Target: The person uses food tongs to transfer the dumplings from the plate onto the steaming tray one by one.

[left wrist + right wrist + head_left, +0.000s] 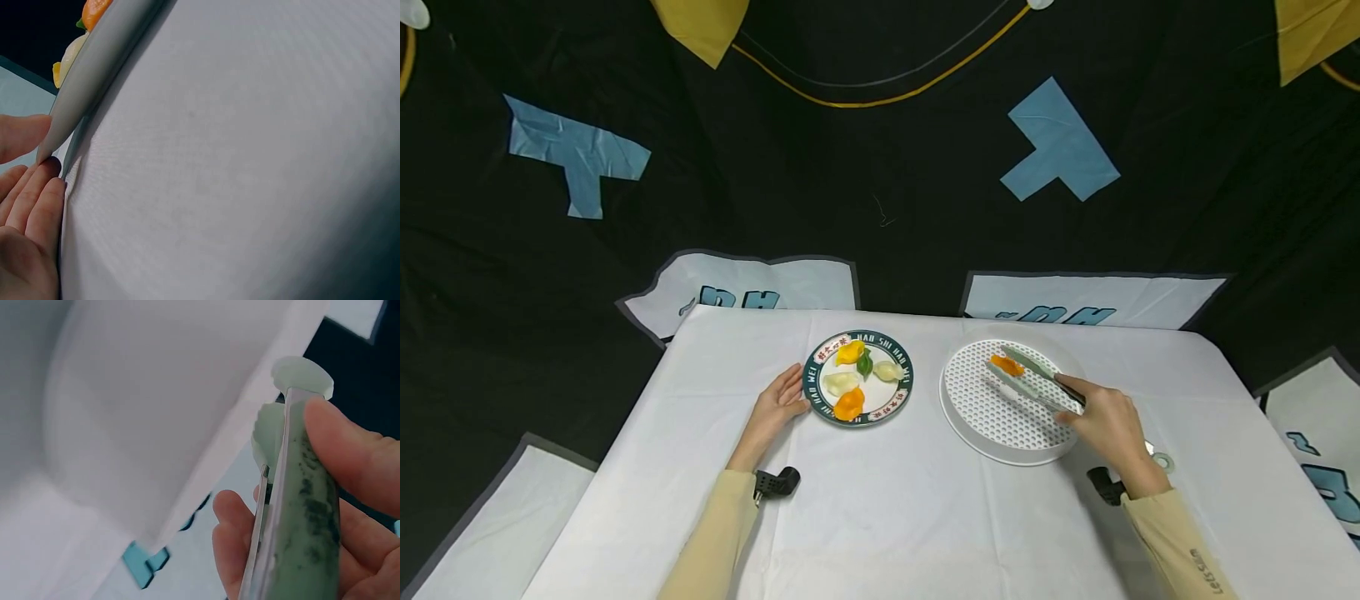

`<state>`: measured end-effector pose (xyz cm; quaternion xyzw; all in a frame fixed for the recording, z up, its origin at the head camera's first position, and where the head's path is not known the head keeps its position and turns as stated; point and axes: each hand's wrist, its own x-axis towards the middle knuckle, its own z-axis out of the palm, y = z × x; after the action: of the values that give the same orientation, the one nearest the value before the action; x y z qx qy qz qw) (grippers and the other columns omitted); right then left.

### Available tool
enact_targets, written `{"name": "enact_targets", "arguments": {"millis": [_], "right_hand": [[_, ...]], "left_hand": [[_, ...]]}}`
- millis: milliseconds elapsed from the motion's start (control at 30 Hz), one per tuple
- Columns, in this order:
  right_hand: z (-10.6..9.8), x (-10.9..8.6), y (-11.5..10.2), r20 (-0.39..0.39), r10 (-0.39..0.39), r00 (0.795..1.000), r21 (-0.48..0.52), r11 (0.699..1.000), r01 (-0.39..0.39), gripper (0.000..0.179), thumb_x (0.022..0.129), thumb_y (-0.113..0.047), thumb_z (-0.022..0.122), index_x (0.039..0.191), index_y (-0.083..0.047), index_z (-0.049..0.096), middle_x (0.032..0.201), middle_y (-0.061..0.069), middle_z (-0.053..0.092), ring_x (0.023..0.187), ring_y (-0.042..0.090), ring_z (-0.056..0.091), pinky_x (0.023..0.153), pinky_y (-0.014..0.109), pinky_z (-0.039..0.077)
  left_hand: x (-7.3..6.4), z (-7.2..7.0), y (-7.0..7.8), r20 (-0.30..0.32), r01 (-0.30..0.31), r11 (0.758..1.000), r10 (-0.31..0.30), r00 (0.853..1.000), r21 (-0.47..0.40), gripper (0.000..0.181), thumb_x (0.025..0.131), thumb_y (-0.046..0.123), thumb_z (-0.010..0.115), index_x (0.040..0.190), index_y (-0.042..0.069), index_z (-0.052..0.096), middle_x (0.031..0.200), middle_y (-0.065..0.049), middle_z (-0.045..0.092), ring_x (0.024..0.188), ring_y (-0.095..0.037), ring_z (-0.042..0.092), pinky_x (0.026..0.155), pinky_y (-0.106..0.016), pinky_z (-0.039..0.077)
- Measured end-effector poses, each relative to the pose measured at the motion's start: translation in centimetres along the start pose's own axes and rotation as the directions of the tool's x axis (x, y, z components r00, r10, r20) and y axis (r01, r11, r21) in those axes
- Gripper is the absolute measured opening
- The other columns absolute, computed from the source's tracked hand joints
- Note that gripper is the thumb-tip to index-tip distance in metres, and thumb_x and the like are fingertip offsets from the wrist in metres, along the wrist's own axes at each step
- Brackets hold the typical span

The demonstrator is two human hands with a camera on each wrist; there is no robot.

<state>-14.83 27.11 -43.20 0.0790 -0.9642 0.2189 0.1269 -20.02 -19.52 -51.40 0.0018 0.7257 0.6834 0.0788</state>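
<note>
So the green tongs (306, 500) are out over the white perforated tray (992, 423), long axis running roughly 10 to 4 o'clock in the head view, tips aimed at 10 and the held end at 4. From the right wrist camera they point pretty much straight at 12. The right hand (1108, 421) has its thumb and fingers wrapped around them. There's a narrow gap between the two arms, with an orange piece (1007, 365) sitting between the tips, up near 12 o'clock on the tray. Can't tell if it's actually being squeezed or lifted.

Left hand (781, 402) is at about 8 o'clock on the green-rimmed plate (816, 404), fingers fairly straight and touching the rim, thumb apart from them.

On the plate: yellow piece (850, 352) near 11, green leaf-like piece (865, 363) near 1, pale piece (889, 371) at 3, another pale one (841, 383) near 9, and a second orange piece (848, 405) near 7. There's also a small pale ring (1163, 462) on the white tablecloth (925, 517), roughly 4 o'clock from the tray.
</note>
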Motion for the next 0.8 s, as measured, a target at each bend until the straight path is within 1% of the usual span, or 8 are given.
{"name": "enact_targets", "arguments": {"millis": [67,133,200,300,433,567,700,800], "right_hand": [[0.0,0.1,-0.7,0.010,-0.006,1.000,0.029,1.000,0.005,0.057,0.068,-0.004,0.082,0.121,0.004,0.063,0.047,0.004,0.043,0.045,0.011,0.022,0.043,0.027,0.024],[0.2,0.2,-1.5,0.017,-0.020,1.000,0.052,0.998,0.019,0.057,0.068,-0.004,0.082,0.121,0.005,0.063,0.055,0.010,0.054,0.046,0.010,0.022,0.044,0.027,0.024],[0.5,0.3,-2.3,0.026,-0.036,0.999,0.074,0.997,0.034,0.057,0.068,-0.004,0.082,0.122,0.004,0.063,0.074,0.020,0.066,0.045,0.010,0.024,0.045,0.027,0.027],[1.0,0.6,-3.5,0.032,-0.075,0.997,0.093,0.993,0.072,0.058,0.067,-0.005,0.083,0.121,0.004,0.063,0.107,0.026,0.066,0.045,0.010,0.025,0.046,0.027,0.030],[1.9,1.3,-5.1,0.048,-0.124,0.991,0.120,0.986,0.117,0.059,0.066,-0.006,0.084,0.121,0.004,0.063,0.114,0.023,0.064,0.041,0.007,0.023,0.043,0.026,0.031],[2.8,2.1,-6.5,0.065,-0.171,0.983,0.117,0.980,0.162,0.058,0.066,-0.006,0.085,0.120,0.003,0.065,0.111,0.020,0.066,0.046,0.009,0.039,0.050,0.030,0.044],[3.8,2.9,-7.8,0.090,-0.217,0.972,0.102,0.973,0.207,0.055,0.067,-0.007,0.085,0.118,0.001,0.066,0.107,0.017,0.068,0.057,0.015,0.056,0.059,0.037,0.053],[4.7,3.5,-8.6,0.118,-0.237,0.964,0.084,0.970,0.228,0.055,0.067,-0.007,0.083,0.119,-0.001,0.066,0.106,0.015,0.069,0.054,0.014,0.054,0.056,0.034,0.053]], "left_hand": [[0.0,0.0,0.0,0.002,-0.002,1.000,0.002,1.000,-0.003,0.072,0.089,-0.007,0.056,0.151,0.001,0.020,0.155,-0.015,0.024,0.139,-0.026,0.029,0.108,-0.023,0.032],[0.0,0.0,0.0,0.000,-0.003,1.000,0.003,1.000,-0.004,0.072,0.089,-0.007,0.056,0.151,0.001,0.021,0.155,-0.014,0.024,0.139,-0.025,0.029,0.108,-0.022,0.033],[0.0,0.0,0.0,-0.001,-0.006,1.000,0.006,1.000,-0.009,0.072,0.089,-0.007,0.056,0.151,0.001,0.021,0.154,-0.015,0.025,0.139,-0.025,0.029,0.108,-0.022,0.033],[0.0,0.0,0.1,0.003,0.000,1.000,0.000,1.000,-0.005,0.072,0.089,-0.007,0.055,0.151,0.001,0.020,0.155,-0.015,0.024,0.139,-0.025,0.029,0.108,-0.022,0.032],[-0.3,0.1,0.7,0.010,0.024,1.000,-0.024,1.000,-0.013,0.072,0.089,-0.008,0.055,0.151,0.000,0.019,0.155,-0.016,0.022,0.140,-0.026,0.027,0.109,-0.024,0.031],[-0.6,0.2,1.6,0.019,0.037,0.999,-0.037,0.999,-0.029,0.072,0.089,-0.009,0.054,0.151,-0.002,0.018,0.155,-0.018,0.020,0.140,-0.028,0.025,0.111,-0.027,0.030],[-0.3,0.1,0.9,0.013,0.017,1.000,-0.017,1.000,-0.008,0.072,0.089,-0.008,0.055,0.151,-0.001,0.018,0.155,-0.017,0.022,0.140,-0.027,0.027,0.110,-0.025,0.030],[0.0,0.0,0.2,0.006,0.004,1.000,-0.004,1.000,0.006,0.072,0.089,-0.006,0.055,0.151,0.001,0.020,0.155,-0.015,0.023,0.139,-0.025,0.028,0.109,-0.023,0.032]]}}
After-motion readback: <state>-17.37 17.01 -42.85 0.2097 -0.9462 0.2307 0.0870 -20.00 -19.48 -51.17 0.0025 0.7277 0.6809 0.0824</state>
